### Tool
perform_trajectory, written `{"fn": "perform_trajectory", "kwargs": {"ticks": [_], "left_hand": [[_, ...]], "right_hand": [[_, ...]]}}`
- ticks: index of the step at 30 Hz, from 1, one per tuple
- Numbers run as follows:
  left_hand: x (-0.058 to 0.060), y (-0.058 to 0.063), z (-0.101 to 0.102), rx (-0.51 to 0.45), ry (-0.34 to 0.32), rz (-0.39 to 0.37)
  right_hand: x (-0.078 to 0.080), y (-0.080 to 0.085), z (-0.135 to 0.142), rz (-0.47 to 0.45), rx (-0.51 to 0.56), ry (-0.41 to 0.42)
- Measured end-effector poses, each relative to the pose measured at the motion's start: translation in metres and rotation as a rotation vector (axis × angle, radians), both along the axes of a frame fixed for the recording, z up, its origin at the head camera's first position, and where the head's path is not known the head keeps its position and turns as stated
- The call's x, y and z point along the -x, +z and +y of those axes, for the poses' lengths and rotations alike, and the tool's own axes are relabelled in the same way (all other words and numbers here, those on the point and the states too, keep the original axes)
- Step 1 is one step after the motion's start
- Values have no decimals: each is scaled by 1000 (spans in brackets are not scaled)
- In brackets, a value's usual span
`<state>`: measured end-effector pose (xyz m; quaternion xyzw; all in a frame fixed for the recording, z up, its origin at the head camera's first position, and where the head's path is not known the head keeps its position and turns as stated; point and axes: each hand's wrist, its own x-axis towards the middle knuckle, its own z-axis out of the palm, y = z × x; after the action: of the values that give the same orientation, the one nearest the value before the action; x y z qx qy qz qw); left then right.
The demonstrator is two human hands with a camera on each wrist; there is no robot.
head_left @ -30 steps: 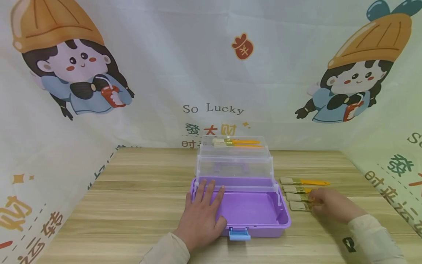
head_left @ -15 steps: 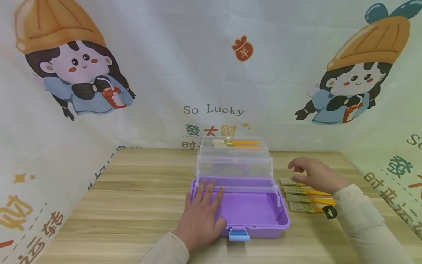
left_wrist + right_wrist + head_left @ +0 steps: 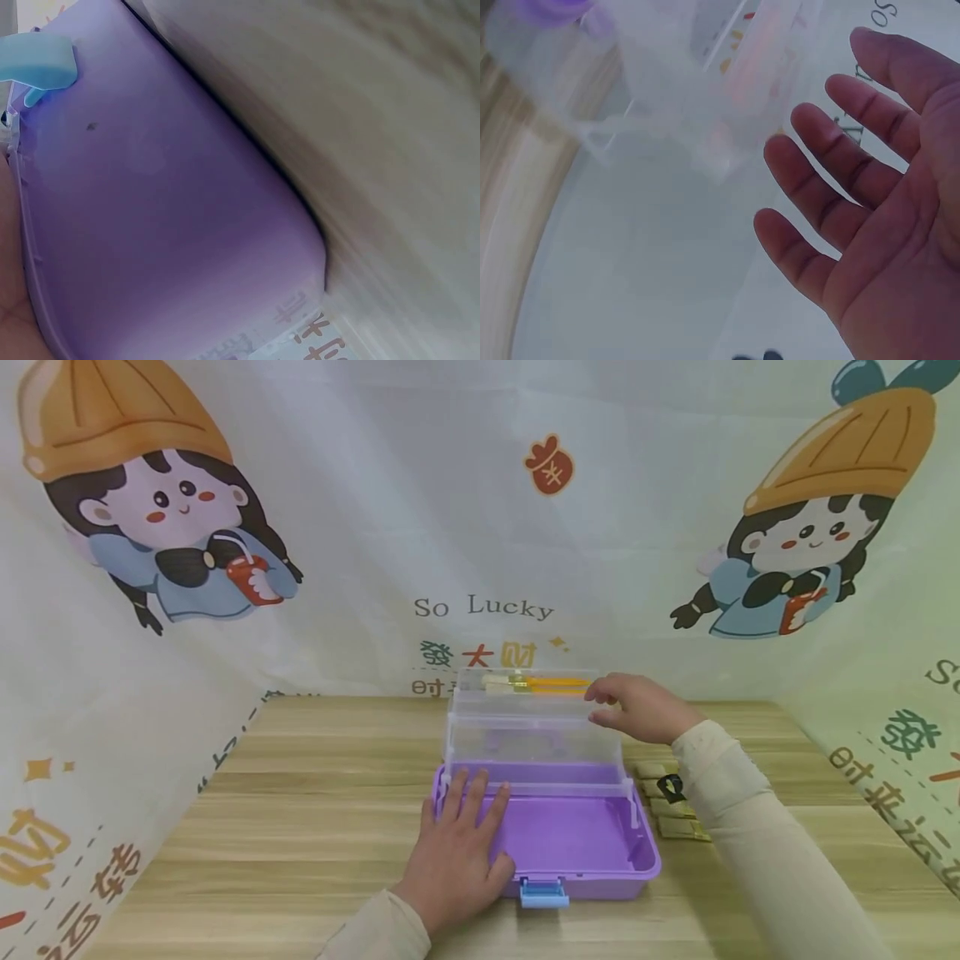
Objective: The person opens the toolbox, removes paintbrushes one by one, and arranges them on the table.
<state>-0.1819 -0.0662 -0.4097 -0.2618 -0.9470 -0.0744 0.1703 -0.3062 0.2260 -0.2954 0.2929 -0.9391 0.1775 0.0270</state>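
Note:
My left hand (image 3: pixel 461 852) rests with spread, straight fingers over the left end of a purple plastic toolbox (image 3: pixel 577 835). The left wrist view shows the box's purple outer wall (image 3: pixel 150 187) and its pale blue latch (image 3: pixel 41 60). Clear fold-out trays (image 3: pixel 532 747) rise behind the box, and two paintbrushes (image 3: pixel 551 683) with yellow handles lie in the top one. My right hand (image 3: pixel 637 706), fingers loosely bent, is at the right end of that tray, by the brush handles. Nothing is between its fingers in the right wrist view, where the clear tray (image 3: pixel 667 67) is blurred.
Several more paintbrushes (image 3: pixel 681 828) lie side by side on the wooden table (image 3: pixel 300 827), right of the box; my right sleeve (image 3: pixel 750 810) covers their handles. A black object (image 3: pixel 671 787) sits at that sleeve. A printed white cloth (image 3: pixel 420 510) stands close behind the trays.
My right hand has left the paintbrushes on the table and moved up and left to the top tray. The left hand has stayed on the box.

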Motion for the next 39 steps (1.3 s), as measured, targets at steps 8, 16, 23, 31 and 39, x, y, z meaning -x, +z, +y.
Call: {"fn": "perform_trajectory", "kwargs": {"ticks": [8,16,23,31,39], "left_hand": [[-1,0,0,-8,-6,-5],[-1,2,-4,-6,-3,3],[-1,2,-2,-15,-12,-19],[-1,0,1,-18,-14,-30],[-1,0,-1,-2,-3,-25]], "right_hand": [[21,-2,-26,16,1,-10],[42,-1,-51,29,-5,13],[55,-11,-63,-2,11,-1],[61,-25,-70,-12,23,-23],[61,-29,-75,6,31,-32]]}}
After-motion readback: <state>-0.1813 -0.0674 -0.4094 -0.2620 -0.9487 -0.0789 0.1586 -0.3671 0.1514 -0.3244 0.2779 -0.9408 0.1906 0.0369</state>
